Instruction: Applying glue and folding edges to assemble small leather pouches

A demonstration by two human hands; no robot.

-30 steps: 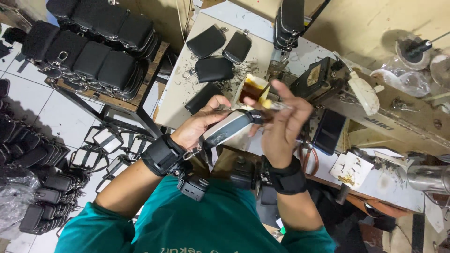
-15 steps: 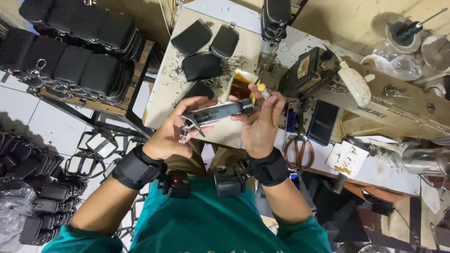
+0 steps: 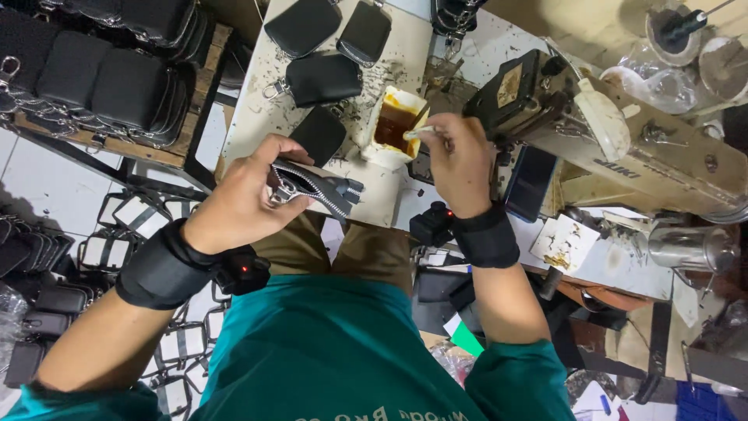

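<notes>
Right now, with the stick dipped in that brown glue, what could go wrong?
The right hand dips a stick into an open glue cup near the table edge; a nudge might tip it. Glue could drip onto the black pouches lying close by. The left hand holds the zipper pouch off the table, so a smear on its zipper seems possible.

Unzipped black zipper pouch [image 3: 312, 187] held tilted beside brown-filled glue tub [image 3: 393, 125].

Sewing machine [image 3: 623, 148] right; finished black pouches [image 3: 323, 78] on table; more stacked on rack [image 3: 101, 78].
</notes>
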